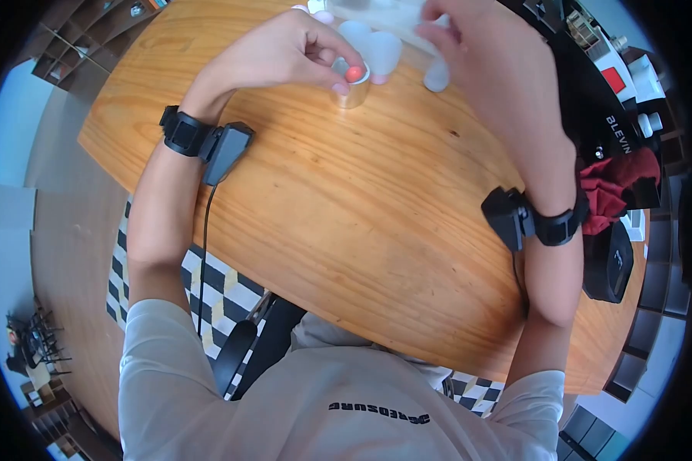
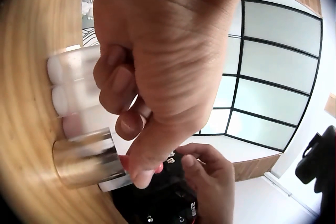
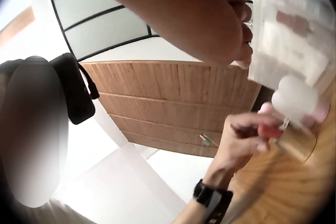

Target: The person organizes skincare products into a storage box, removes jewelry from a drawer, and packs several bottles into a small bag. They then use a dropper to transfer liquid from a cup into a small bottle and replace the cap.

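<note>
My left hand [image 1: 296, 54] pinches a small rounded red thing [image 1: 354, 74] between thumb and fingers at the mouth of a shiny gold cylinder [image 1: 352, 96]. That cylinder stands upright on the wooden table; in the left wrist view its metal side [image 2: 86, 158] shows beside the thumb. Part of the red thing is hidden behind the thumb there. Raised to the right, my right hand [image 1: 484, 58] is blurred, its fingers loosely bent with nothing visible between them. White frosted bottles [image 1: 384, 54] with pinkish ends stand just beyond the cylinder.
A clear plastic container [image 3: 294, 40] lies behind the bottles. On the table [image 1: 323, 215], a rounded translucent piece [image 1: 437, 75] sits right of the bottles. At the right edge are a black box [image 1: 592, 107], a dark red cloth [image 1: 619, 184] and a black case [image 1: 611, 265].
</note>
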Motion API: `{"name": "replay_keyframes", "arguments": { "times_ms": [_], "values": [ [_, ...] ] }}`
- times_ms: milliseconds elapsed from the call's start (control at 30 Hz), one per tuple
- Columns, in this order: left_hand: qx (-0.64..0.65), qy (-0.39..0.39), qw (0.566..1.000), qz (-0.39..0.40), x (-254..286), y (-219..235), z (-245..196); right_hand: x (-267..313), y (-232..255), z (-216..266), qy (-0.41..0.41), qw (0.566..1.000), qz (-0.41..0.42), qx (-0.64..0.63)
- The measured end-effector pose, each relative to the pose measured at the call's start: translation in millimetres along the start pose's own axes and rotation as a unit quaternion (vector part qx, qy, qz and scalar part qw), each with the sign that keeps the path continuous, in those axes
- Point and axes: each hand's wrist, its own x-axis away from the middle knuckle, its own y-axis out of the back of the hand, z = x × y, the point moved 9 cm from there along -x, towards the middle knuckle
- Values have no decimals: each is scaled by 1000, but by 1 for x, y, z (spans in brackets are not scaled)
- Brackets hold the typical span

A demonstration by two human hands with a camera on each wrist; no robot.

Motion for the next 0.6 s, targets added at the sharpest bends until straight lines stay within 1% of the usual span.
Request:
{"name": "replay_keyframes", "arguments": {
  "times_ms": [33,67,100,133,167,200,267,333,400,467,500,533,567,600],
  "values": [
    [0,1,1000,-1,-1,0,6,1,-3,12,31,995,-18,-97],
    [10,16,1000,-1,-3,-2,18,3,-7,21,32,995,-19,-97],
    [20,31,999,-1,-4,-2,26,6,-18,28,14,994,28,-103],
    [20,31,999,-2,-3,-1,20,10,-32,34,-4,991,74,-109],
    [-21,27,999,-1,-4,0,12,15,-38,42,25,996,32,-80],
    [-63,22,998,1,-4,0,7,15,-44,45,26,996,32,-80],
    [-44,19,999,5,-6,0,12,15,-59,44,-8,990,70,-121],
    [-24,17,1000,10,-4,1,6,15,-61,44,-8,987,60,-146],
    [11,-1,999,46,-3,0,-5,14,-59,44,-7,984,50,-170],
    [9,11,999,33,-4,-3,0,13,-66,39,-44,972,115,-200],
    [8,22,1000,21,-4,-2,3,12,-64,37,-44,972,115,-199],
    [8,22,1000,21,-4,-2,3,12,-67,35,-54,966,133,-213],
    [14,13,1000,22,-4,-2,1,12,-69,33,-64,960,152,-226],
    [19,5,1000,22,-4,-2,0,10,-67,30,-65,960,152,-226]
  ]
}}
